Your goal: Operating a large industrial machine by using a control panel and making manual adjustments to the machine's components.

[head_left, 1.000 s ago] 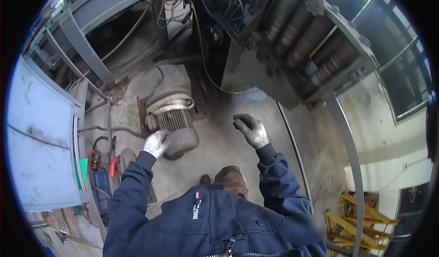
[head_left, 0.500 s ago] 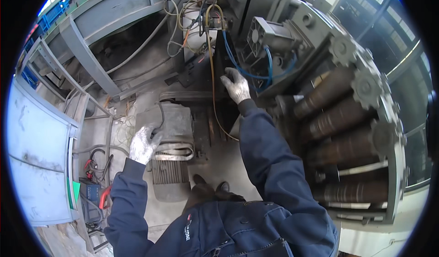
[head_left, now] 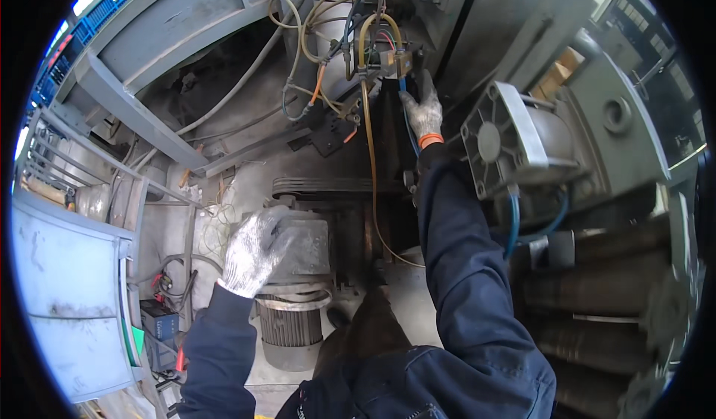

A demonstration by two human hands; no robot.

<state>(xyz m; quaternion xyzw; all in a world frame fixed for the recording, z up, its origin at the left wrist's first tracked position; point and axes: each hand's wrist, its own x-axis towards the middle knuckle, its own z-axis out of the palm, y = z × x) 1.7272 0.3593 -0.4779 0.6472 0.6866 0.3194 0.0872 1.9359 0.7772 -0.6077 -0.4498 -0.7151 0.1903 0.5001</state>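
My left hand (head_left: 253, 255), in a whitish work glove, is over the grey box-shaped top (head_left: 309, 244) of an electric motor with a ribbed body (head_left: 292, 322). Its thumb and fingers are apart; whether it touches the box I cannot tell. Farther forward and right, my right hand (head_left: 424, 113), gloved with an orange cuff, reaches toward a small brass-coloured valve block (head_left: 397, 63). Its fingers stretch upward, with the thumb beside a blue air hose (head_left: 403, 85). A yellowish hose (head_left: 370, 132) hangs left of this hand.
A large pneumatic cylinder (head_left: 514, 139) juts out right of my forearm, above dark rollers (head_left: 597, 288). Drive belts (head_left: 335, 186) run behind the motor. Grey steel beams (head_left: 138, 113) and a pale panel (head_left: 71, 285) stand at left. Loose cables (head_left: 239, 83) cross the floor.
My right hand has moved forward to the valve block and blue hose. The left hand has shifted forward over the motor's box. The view has moved closer to the machine.
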